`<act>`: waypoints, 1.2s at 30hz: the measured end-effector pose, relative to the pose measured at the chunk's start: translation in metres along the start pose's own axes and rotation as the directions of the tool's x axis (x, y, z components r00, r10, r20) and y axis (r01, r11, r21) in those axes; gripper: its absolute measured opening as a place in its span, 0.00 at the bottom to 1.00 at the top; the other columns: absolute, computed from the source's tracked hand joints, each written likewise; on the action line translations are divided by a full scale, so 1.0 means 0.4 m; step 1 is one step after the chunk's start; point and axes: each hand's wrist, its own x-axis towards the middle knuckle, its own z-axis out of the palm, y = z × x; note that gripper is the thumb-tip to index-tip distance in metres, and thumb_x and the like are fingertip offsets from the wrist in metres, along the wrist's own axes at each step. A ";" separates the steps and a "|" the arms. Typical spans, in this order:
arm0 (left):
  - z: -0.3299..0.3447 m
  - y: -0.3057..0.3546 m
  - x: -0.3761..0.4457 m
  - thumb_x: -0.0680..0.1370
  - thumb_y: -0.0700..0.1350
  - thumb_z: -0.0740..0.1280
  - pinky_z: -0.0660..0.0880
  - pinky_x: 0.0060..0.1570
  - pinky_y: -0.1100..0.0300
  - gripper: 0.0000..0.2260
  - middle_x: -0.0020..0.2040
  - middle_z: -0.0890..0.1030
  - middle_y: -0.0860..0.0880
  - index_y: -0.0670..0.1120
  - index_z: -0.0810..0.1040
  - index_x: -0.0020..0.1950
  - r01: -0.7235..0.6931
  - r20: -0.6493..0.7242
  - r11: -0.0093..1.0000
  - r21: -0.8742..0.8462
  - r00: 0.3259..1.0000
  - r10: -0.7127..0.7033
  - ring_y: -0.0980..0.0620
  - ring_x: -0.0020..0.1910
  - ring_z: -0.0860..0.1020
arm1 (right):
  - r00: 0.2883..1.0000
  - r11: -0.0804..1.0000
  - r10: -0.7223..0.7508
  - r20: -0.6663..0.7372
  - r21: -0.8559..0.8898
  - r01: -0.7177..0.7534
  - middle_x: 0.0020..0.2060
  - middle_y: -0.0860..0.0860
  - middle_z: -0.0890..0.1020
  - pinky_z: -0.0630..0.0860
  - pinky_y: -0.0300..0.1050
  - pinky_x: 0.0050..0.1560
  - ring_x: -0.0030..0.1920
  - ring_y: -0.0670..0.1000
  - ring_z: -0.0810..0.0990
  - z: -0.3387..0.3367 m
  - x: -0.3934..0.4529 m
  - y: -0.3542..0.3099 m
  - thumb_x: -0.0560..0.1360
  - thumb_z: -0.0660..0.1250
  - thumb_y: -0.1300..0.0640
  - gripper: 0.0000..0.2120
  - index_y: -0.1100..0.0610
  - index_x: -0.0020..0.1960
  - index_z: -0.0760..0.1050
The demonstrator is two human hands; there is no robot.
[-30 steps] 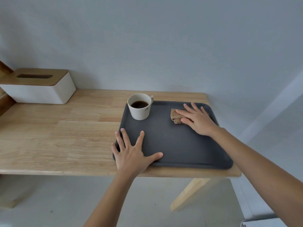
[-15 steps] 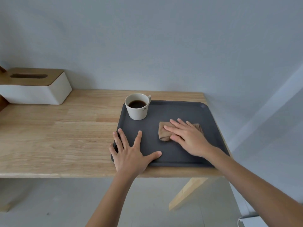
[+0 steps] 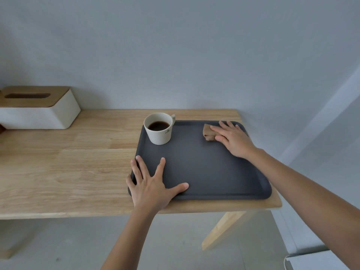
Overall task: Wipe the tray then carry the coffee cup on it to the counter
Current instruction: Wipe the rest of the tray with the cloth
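Note:
A dark grey tray (image 3: 204,168) lies on the right end of a wooden table (image 3: 68,162). A white coffee cup (image 3: 159,128) holding black coffee stands in the tray's far left corner, handle turned away. My right hand (image 3: 232,140) presses flat on a small brown cloth (image 3: 208,131) in the tray's far right corner; most of the cloth is hidden under the fingers. My left hand (image 3: 151,185) lies flat with fingers spread on the tray's near left corner, partly over the rim.
A white tissue box (image 3: 37,108) with a wooden lid sits at the table's far left against the grey wall. The tray's right edge is close to the table's right end. A slanted table leg (image 3: 222,229) shows below, and a white object (image 3: 315,261) at the bottom right.
My right hand slid the cloth from the tray's far right to its middle, then back to the far right corner. The left hand stayed on the near left corner.

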 end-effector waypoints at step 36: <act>-0.039 0.222 -0.019 0.73 0.63 0.65 0.70 0.68 0.50 0.32 0.69 0.74 0.51 0.51 0.64 0.74 -0.291 0.011 0.635 -0.716 0.904 0.427 0.52 0.67 0.72 | 0.945 0.771 0.245 -0.219 0.635 -0.053 0.28 0.57 0.76 0.69 0.51 0.37 0.32 0.55 0.75 -0.195 -0.278 -0.168 0.79 0.60 0.50 0.19 0.61 0.35 0.74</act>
